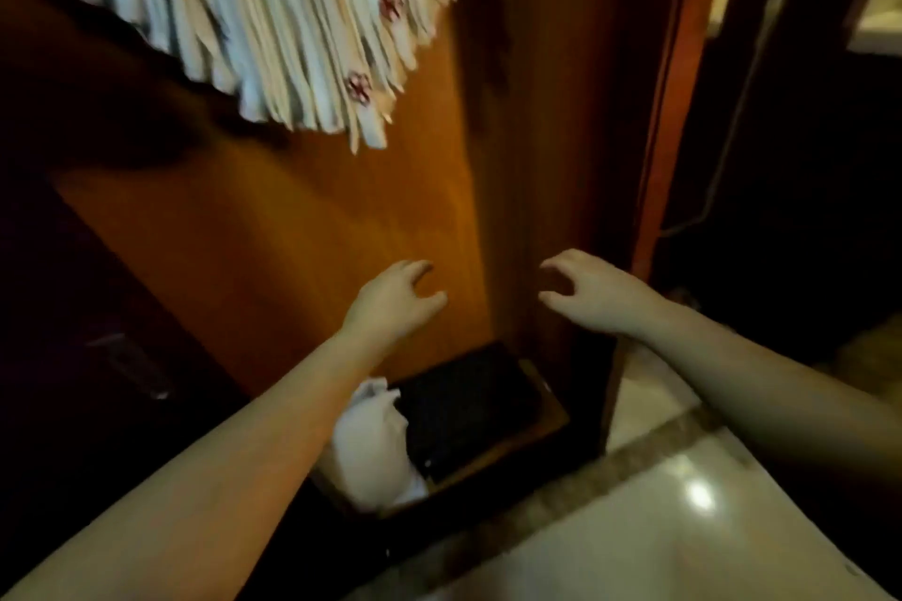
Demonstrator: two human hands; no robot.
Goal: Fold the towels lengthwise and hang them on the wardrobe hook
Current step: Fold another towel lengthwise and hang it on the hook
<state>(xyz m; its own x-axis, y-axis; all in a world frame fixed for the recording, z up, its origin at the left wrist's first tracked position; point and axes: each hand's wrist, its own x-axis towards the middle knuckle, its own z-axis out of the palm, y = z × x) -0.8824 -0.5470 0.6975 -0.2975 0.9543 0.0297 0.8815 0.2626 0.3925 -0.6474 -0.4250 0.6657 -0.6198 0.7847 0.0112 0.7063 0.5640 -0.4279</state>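
A striped cream and pale blue towel (273, 20) with small red motifs hangs at the top of the view against the orange wooden wardrobe panel (302, 229); the hook itself is hidden. Both my hands are held out below it, empty. My left hand (395, 300) hovers in front of the panel with loosely curled fingers. My right hand (593, 290) is level with it, a short gap to the right, fingers also loosely curled. Down on the wardrobe floor lies a crumpled white towel (373, 447), partly hidden behind my left forearm.
A dark flat box (468, 405) sits on the wardrobe floor beside the white towel. The wardrobe's side frame (678, 78) stands at right. Glossy pale floor tiles (649, 532) spread at lower right. A dark door with a metal handle (132, 366) is at left.
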